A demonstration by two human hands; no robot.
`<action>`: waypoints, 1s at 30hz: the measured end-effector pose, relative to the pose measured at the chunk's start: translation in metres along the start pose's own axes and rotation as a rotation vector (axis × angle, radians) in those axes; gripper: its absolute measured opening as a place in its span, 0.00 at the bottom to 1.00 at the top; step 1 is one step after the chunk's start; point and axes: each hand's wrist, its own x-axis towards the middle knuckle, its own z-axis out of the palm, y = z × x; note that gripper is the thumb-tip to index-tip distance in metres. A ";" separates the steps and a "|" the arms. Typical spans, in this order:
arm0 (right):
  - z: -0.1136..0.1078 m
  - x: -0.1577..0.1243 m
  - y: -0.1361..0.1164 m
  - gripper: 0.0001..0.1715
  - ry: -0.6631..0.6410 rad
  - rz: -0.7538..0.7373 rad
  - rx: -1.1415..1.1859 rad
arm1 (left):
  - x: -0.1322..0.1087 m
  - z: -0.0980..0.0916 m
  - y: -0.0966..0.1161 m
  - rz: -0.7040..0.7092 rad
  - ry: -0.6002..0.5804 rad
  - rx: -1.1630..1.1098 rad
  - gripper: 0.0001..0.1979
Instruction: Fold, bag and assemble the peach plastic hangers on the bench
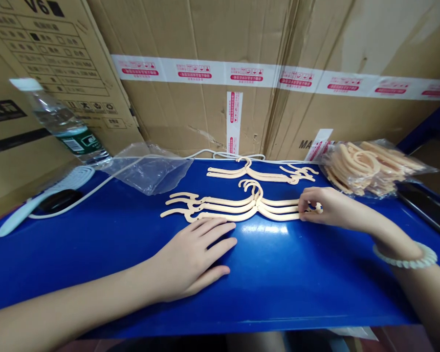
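Observation:
Several cream folding hangers (238,208) lie side by side on the blue table (278,283), their hooks bunched at the middle and pointing toward the back. My left hand (200,254) rests flat with fingers spread, its fingertips at the near edge of the hangers' left arms. At the right ends of the same hangers, my right hand (320,208) has its fingers curled round the arm ends, partly hiding them. Behind them lie more cream hangers (267,176), with small curved end pieces at their right.
A clear bag of hanger parts (370,166) sits at the back right, beside a dark phone (430,210). At left are a water bottle (66,124), pale hairbrush (47,195), black object (59,201), white cable and crumpled plastic bag (150,168). Cardboard boxes (190,112) stand behind.

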 end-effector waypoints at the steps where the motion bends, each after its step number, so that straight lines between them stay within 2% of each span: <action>1: 0.001 0.001 0.002 0.07 0.008 0.019 -0.012 | 0.000 0.000 0.000 -0.007 -0.005 -0.004 0.20; 8: 0.004 0.003 0.007 0.07 0.066 0.116 -0.123 | -0.003 0.001 -0.002 -0.075 -0.070 -0.059 0.24; 19: 0.002 0.004 0.007 0.07 0.113 0.103 -0.194 | -0.003 0.001 -0.004 -0.104 -0.090 -0.132 0.25; 25: 0.004 0.004 0.017 0.04 0.130 0.077 -0.166 | -0.004 0.002 -0.004 -0.110 -0.059 -0.142 0.25; 30: -0.003 0.002 0.030 0.09 0.141 0.114 -0.211 | -0.003 0.002 -0.003 -0.110 -0.078 -0.109 0.24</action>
